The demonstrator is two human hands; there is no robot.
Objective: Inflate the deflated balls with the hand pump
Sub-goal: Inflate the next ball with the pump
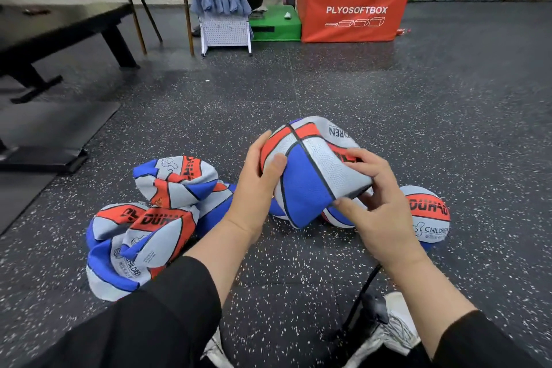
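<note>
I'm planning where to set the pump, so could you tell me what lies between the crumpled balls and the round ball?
In the head view, the folded ball, held by both hands.

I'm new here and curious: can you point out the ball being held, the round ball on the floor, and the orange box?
held ball [301, 185]: head view, its blue panel.
round ball [430, 218]: head view, its grey lower half.
orange box [355, 13]: head view, its printed front.

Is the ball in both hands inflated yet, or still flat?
Still flat: the red, white and blue rubber ball is caved and folded to a corner between the left hand and right hand.
</note>
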